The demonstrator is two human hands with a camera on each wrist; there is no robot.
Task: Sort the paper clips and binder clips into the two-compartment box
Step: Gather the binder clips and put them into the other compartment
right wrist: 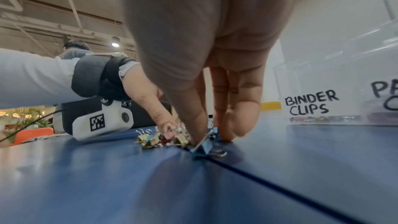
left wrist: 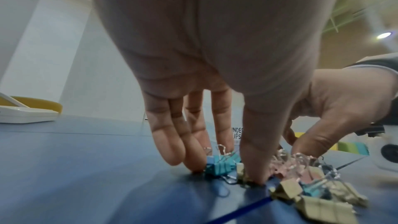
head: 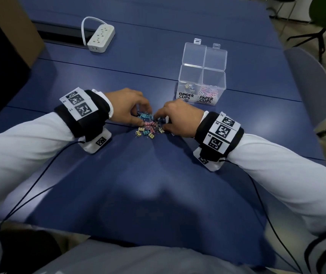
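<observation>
A heap of small binder clips (head: 149,127) in teal, pink, tan and dark blue lies on the blue table between my hands. My left hand (head: 144,115) points fingertips down and pinches teal binder clips (left wrist: 221,165) between fingers (left wrist: 193,157) and thumb. My right hand (head: 159,122) pinches a blue binder clip (right wrist: 202,148) between thumb and fingers (right wrist: 224,125) at the heap's right edge. The clear two-compartment box (head: 220,80) stands open behind, with a few binder clips (head: 189,87) in the left cell and pink paper clips (head: 209,90) in the right.
A white power strip (head: 101,37) lies at the back left beside a dark cable slot. A cardboard box (head: 10,26) stands at the far left and a grey chair (head: 312,86) at the right. Thin cables trail from both wrist cameras across the near table.
</observation>
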